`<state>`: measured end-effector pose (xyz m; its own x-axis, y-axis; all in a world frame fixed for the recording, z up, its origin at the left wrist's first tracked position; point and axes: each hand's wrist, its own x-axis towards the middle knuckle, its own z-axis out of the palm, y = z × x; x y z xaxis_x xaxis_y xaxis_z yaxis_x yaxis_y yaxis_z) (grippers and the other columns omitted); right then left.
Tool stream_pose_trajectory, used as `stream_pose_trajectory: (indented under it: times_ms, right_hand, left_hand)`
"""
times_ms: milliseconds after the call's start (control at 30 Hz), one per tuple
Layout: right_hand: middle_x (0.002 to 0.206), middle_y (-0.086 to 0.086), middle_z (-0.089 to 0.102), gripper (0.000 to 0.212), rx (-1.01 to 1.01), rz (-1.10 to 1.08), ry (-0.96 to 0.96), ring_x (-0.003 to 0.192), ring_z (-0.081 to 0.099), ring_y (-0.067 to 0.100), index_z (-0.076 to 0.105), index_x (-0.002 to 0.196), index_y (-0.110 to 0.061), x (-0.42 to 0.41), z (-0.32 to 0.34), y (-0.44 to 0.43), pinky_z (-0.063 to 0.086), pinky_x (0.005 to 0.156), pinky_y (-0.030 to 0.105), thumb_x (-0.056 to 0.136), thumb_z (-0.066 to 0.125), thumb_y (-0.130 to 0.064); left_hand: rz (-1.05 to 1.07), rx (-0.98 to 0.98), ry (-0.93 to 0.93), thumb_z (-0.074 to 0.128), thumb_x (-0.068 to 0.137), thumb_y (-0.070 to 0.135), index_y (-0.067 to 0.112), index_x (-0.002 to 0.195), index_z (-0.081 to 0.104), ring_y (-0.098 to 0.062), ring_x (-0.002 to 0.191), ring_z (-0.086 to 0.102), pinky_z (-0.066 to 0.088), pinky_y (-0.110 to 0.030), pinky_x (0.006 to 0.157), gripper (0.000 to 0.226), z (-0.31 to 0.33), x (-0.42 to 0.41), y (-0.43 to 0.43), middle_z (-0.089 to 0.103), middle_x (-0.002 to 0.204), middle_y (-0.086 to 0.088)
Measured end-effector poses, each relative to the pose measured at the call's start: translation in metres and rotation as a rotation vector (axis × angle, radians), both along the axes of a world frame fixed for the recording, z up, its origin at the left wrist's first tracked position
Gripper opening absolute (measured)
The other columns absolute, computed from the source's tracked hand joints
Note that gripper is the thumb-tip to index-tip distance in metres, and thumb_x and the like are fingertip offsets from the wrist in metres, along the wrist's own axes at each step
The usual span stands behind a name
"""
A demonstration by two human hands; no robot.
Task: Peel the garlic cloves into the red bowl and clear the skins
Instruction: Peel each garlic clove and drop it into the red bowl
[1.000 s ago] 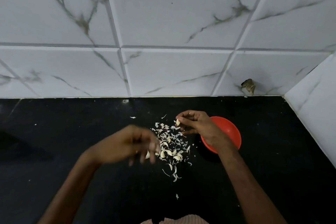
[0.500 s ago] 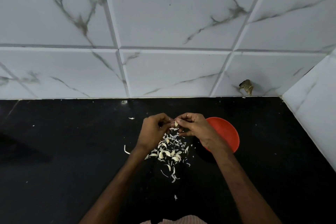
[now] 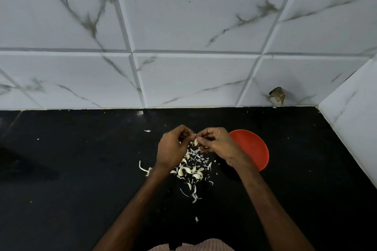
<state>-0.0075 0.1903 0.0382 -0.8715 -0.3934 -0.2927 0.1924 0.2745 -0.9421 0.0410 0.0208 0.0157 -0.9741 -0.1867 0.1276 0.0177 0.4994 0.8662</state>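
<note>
Two bare hands meet over a black counter (image 3: pixel 81 169). The right hand (image 3: pixel 219 145) pinches a small white garlic clove (image 3: pixel 196 142), with its thumb and fingers curled round it. The left hand (image 3: pixel 172 149) is right next to it with its fingers bent in. It pinches the top of the same clove, where a thin bit of skin sticks out. The clove is up in the air, above a pile of skins (image 3: pixel 191 169) that lies on the counter. Some fatter white pieces lie in the pile too, but I cannot tell if they are peeled. A few loose bits lie apart from the pile, nearer the person. The red bowl (image 3: pixel 252 149) sits on the counter just to the right of the right hand, and the wrist hides part of its rim. Behind the counter stands a white tile wall (image 3: pixel 193 16) with grey lines. One tile has a broken spot (image 3: pixel 277 96) low down near the corner.
</note>
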Motion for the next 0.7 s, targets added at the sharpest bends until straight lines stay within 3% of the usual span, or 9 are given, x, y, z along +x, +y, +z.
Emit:
stream_pose_trajectory:
  times_ms: [200, 333, 467, 567, 700]
  right_hand:
    - [0.091, 0.014, 0.074, 0.01, 0.054, -0.002, 0.032, 0.079, 0.069, 0.016, 0.072, 0.101, -0.003, 0.0, -0.005, 0.005, 0.063, 0.078, 0.038, 0.093, 0.067, -0.001]
    - [0.097, 0.014, 0.074, 0.013, 0.015, -0.044, 0.02, 0.082, 0.07, 0.018, 0.071, 0.1, -0.008, 0.0, -0.008, 0.005, 0.063, 0.076, 0.034, 0.093, 0.066, 0.002]
    - [0.099, 0.017, 0.074, 0.014, -0.041, -0.118, 0.007, 0.079, 0.072, 0.018, 0.07, 0.105, 0.0, 0.0, -0.009, 0.003, 0.061, 0.072, 0.027, 0.092, 0.066, 0.005]
    - [0.095, 0.016, 0.075, 0.014, -0.08, -0.157, 0.013, 0.078, 0.073, 0.019, 0.069, 0.105, 0.004, 0.001, -0.011, 0.002, 0.061, 0.07, 0.026, 0.09, 0.068, 0.005]
    - [0.095, 0.011, 0.075, 0.008, -0.082, -0.175, 0.034, 0.08, 0.072, 0.011, 0.072, 0.096, -0.004, 0.004, -0.014, 0.001, 0.058, 0.067, 0.024, 0.091, 0.069, 0.002]
  left_hand:
    - [0.055, 0.215, 0.072, 0.074, 0.088, 0.006, 0.018, 0.096, 0.07, -0.007, 0.082, 0.071, 0.058, -0.029, 0.08, 0.015, -0.003, -0.004, 0.0, 0.074, 0.084, 0.006]
    - [-0.035, 0.149, -0.012, 0.075, 0.082, -0.004, 0.019, 0.119, 0.065, -0.009, 0.085, 0.068, 0.054, -0.025, 0.081, 0.045, -0.007, -0.004, -0.003, 0.07, 0.105, 0.005]
    - [-0.065, 0.134, -0.062, 0.077, 0.087, 0.014, 0.025, 0.111, 0.066, 0.0, 0.084, 0.068, 0.054, -0.02, 0.077, 0.029, -0.009, -0.003, -0.001, 0.072, 0.097, 0.01]
    - [-0.103, 0.131, -0.076, 0.078, 0.087, 0.016, 0.023, 0.107, 0.068, 0.002, 0.077, 0.067, 0.052, -0.016, 0.071, 0.023, -0.01, -0.004, 0.001, 0.073, 0.087, 0.009]
    - [-0.041, 0.148, -0.058, 0.077, 0.088, 0.019, 0.017, 0.099, 0.072, -0.002, 0.077, 0.067, 0.05, -0.014, 0.068, 0.013, -0.01, -0.005, 0.006, 0.073, 0.086, 0.007]
